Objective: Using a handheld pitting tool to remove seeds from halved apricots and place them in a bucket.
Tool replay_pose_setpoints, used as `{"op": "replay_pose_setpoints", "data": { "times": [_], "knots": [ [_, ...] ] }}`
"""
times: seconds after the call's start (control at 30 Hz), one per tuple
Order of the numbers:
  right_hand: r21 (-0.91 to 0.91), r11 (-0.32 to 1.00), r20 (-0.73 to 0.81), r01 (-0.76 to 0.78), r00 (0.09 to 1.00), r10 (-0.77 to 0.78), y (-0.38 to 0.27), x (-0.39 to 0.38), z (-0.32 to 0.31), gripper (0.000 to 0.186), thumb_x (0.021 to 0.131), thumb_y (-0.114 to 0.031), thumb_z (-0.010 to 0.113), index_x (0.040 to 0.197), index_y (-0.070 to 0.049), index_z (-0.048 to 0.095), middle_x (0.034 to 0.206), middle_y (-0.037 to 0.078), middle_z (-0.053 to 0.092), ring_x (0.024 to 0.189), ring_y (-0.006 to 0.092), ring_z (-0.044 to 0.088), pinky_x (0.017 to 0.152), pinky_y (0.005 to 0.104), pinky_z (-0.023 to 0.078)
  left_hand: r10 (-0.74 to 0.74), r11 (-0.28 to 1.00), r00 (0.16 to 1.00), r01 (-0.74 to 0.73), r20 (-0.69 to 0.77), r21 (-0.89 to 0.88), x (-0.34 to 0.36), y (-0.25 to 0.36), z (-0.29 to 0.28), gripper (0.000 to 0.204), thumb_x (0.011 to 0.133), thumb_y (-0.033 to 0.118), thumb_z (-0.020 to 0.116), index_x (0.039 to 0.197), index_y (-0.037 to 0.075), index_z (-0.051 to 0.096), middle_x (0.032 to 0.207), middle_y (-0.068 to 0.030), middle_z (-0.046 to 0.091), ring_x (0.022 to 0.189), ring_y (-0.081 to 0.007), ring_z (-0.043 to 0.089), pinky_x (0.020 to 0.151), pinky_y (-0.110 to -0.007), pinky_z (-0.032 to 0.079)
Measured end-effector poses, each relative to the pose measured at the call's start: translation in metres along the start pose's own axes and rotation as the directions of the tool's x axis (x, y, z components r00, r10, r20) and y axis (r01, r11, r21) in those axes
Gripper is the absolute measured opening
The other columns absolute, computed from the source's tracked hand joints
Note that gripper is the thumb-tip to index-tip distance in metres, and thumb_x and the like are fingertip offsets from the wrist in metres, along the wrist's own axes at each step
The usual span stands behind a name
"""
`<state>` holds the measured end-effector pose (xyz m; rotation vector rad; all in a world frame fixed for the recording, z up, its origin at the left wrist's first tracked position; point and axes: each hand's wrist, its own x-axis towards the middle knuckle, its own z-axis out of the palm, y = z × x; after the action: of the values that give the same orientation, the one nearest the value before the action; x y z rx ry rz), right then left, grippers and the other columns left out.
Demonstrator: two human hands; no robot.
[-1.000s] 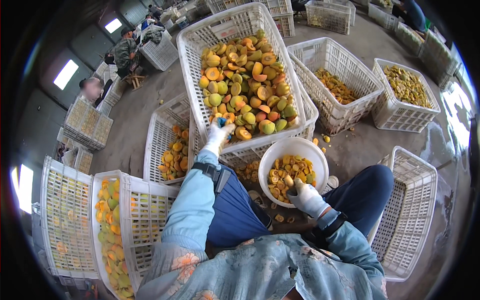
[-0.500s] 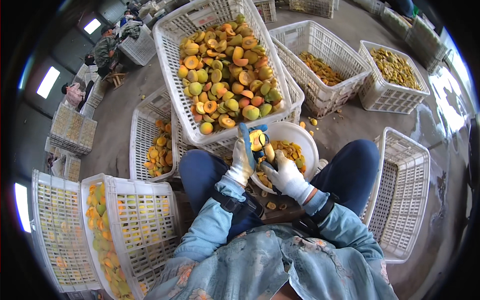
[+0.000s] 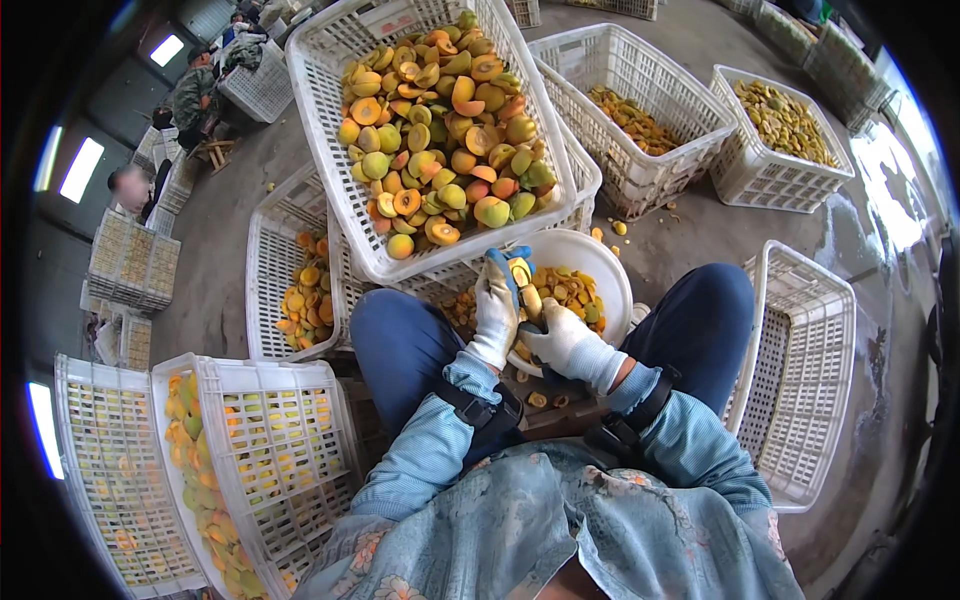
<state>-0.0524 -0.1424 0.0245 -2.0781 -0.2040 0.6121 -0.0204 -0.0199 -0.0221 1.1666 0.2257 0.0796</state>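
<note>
My left hand (image 3: 496,308), in a white glove with blue fingertips, is closed round a yellow peach half (image 3: 519,270) over a white basin (image 3: 617,292). In my right hand (image 3: 566,342), also gloved, is a pitting tool (image 3: 533,301) with a thick pale handle; its head lies against the fruit and is mostly hidden. Orange peach pieces (image 3: 572,290) lie in the basin below both hands. Just beyond, a tilted white crate (image 3: 375,262) holds many peach halves (image 3: 440,150), some with green skin.
White crates of fruit stand at the left (image 3: 285,400), far middle (image 3: 690,150) and far right (image 3: 770,190). Another white crate (image 3: 800,375) stands by my right knee. Fruit scraps (image 3: 537,399) lie on the floor between my feet. Other people (image 3: 195,100) sit at the far left.
The peach half has turned in my left hand, and the tool's dark loop, seen before, is now mostly hidden against it. The view has shifted slightly.
</note>
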Motion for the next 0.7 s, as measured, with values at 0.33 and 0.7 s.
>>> {"op": "replay_pose_setpoints", "data": {
  "times": [0.33,0.7],
  "knots": [
    [0.304,0.933,0.281,0.193,0.917,-0.281,0.016,-0.004,-0.009,0.029,0.080,-0.021,0.064,0.096,0.003,0.057,0.077,0.008,0.061,0.071,0.0138,0.059,0.064,0.0269,0.047,-0.281,0.955,0.914,0.295,0.294,-0.004,0.007,0.022,-0.015,0.066,0.084,0.062,0.040,0.088,-0.001,0.060,0.079,-0.0098,0.063,0.067,-0.0179,0.060,0.060,-0.028,0.051],
    [0.659,0.608,0.594,-0.443,0.802,-0.060,-0.004,-0.026,-0.012,0.016,0.085,-0.018,0.061,0.091,-0.003,0.060,0.055,-0.002,0.052,0.039,0.0067,0.048,0.032,0.0191,0.038,-0.291,0.940,0.773,0.340,0.564,0.018,0.016,0.016,-0.024,0.063,0.089,0.055,0.037,0.073,-0.002,0.057,0.067,-0.0156,0.060,0.054,-0.0222,0.057,0.052,-0.032,0.049]
  ]
}}
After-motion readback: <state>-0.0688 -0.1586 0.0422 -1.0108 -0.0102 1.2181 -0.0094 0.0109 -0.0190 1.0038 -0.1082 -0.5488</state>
